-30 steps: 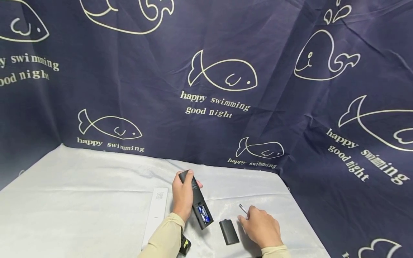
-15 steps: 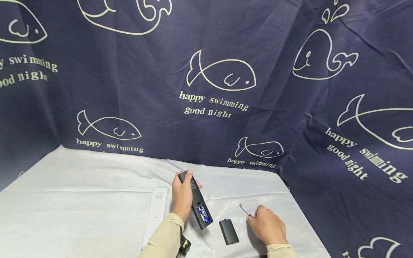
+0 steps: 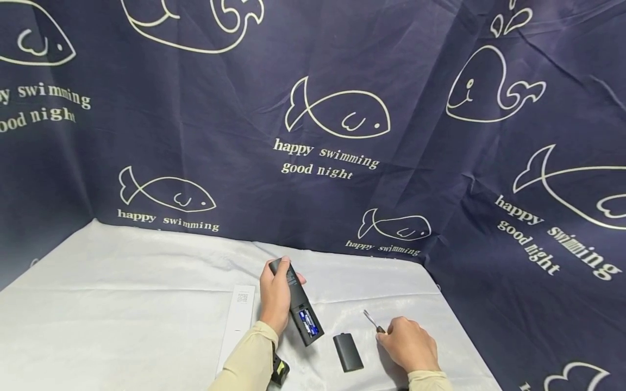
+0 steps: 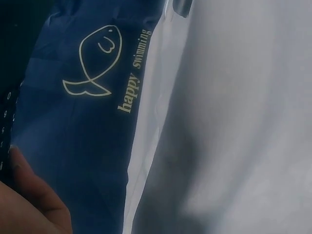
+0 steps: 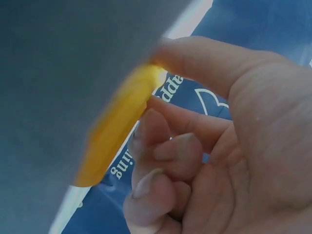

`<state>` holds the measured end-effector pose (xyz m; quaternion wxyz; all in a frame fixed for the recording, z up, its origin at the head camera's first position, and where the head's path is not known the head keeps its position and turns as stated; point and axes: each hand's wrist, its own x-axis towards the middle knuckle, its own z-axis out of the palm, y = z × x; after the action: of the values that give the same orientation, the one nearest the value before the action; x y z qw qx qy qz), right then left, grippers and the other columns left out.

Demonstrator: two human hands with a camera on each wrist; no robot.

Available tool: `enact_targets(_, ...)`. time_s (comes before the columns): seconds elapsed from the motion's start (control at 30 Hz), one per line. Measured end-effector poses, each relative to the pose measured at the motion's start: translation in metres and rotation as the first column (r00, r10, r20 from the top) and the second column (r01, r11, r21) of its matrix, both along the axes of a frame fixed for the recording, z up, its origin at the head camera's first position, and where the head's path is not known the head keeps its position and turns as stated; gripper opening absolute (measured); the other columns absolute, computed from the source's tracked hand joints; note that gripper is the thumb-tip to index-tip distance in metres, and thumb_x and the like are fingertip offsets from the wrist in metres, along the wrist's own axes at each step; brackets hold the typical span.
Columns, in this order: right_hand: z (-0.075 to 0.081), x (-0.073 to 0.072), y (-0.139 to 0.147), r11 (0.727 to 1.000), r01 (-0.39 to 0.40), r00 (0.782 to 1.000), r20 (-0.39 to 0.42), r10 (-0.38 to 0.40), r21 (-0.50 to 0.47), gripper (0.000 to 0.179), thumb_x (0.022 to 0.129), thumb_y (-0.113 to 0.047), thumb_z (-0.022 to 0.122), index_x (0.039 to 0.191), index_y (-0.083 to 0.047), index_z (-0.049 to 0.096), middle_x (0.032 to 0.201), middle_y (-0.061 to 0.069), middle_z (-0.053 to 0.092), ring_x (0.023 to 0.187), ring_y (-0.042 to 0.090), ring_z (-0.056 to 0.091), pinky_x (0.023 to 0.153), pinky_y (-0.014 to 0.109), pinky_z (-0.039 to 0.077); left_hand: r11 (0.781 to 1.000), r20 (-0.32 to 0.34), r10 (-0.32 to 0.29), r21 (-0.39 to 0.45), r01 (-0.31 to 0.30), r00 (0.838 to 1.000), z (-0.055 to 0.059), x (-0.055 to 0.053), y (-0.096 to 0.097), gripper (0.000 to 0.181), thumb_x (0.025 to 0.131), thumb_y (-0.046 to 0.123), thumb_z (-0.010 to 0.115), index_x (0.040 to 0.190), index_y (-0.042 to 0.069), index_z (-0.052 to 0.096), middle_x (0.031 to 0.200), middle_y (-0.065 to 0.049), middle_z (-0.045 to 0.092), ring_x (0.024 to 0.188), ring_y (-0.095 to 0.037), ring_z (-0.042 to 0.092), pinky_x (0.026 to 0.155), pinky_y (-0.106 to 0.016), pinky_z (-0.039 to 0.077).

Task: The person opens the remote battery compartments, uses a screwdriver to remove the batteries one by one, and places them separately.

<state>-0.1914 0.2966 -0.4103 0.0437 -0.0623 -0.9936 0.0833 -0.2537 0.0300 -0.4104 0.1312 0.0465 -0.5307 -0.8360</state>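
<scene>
My left hand [image 3: 275,297] grips a black remote control [image 3: 299,293] by its upper end, back side up, thumb across it. Blue batteries [image 3: 308,323] show in the uncovered compartment at its lower end. In the left wrist view only an edge of the remote with white key markings and part of the hand [image 4: 34,204] appear. Right of the remote, its black battery cover [image 3: 348,352] lies on the table. My right hand [image 3: 409,343] pinches a small screwdriver [image 3: 373,320], metal shaft pointing up-left. In the right wrist view its yellow handle [image 5: 117,126] sits between thumb and index finger.
A long white box [image 3: 237,326] with a printed code lies left of the left forearm. White cloth [image 3: 122,304] covers the table. Dark blue curtains [image 3: 235,119] with fish prints stand behind and at both sides. A black and yellow device [image 3: 280,372] is at the left wrist.
My right hand has shifted right and slightly toward me with the screwdriver, so more of the tool shows. The left hand, remote and cover stay nearly still.
</scene>
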Motion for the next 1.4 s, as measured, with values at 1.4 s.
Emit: enact_targets(1.4,-0.007,-0.007,-0.025,0.965,-0.162,0.978,-0.164,0.129,-0.204,0.012,0.088,-0.015,0.062,0.077,-0.016,0.058,0.065,-0.004,0.053,0.06,0.014,0.049,0.057,0.034,0.04,0.997,0.034,-0.045,-0.054,0.047,0.998,-0.003,-0.004,-0.005,0.028,0.105,0.031,0.051,0.101,0.003,0.054,0.068,-0.012,0.068,0.057,-0.02,0.062,0.055,-0.029,0.051)
